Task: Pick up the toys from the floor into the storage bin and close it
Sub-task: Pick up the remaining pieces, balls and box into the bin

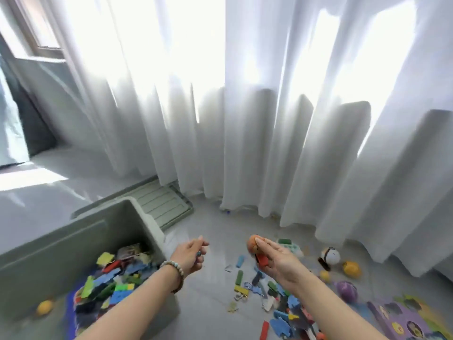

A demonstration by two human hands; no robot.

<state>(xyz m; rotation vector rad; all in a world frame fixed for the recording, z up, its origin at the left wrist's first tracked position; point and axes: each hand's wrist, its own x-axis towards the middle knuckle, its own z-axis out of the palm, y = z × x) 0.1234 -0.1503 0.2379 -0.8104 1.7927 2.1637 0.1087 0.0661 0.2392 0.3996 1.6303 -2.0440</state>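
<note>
The green storage bin (147, 224) stands open at the lower left, holding several coloured blocks and a yellow ball. My left hand (192, 257) hovers just right of the bin's rim, fingers curled round a small blue piece. My right hand (277, 260) is raised over the floor and grips an orange-headed toy figure (255, 246) with a red base. Loose toy blocks (277, 295) lie scattered on the floor below my right arm. The bin's lid (161, 204) lies flat on the floor behind the bin, partly under the curtain.
White curtains (245, 119) hang to the floor across the back. At the right lie a white round toy (331, 256), yellow balls (351, 268), a purple ball (346, 290) and a purple puzzle board (402, 322). Glossy grey floor (210, 278) separates bin and toys.
</note>
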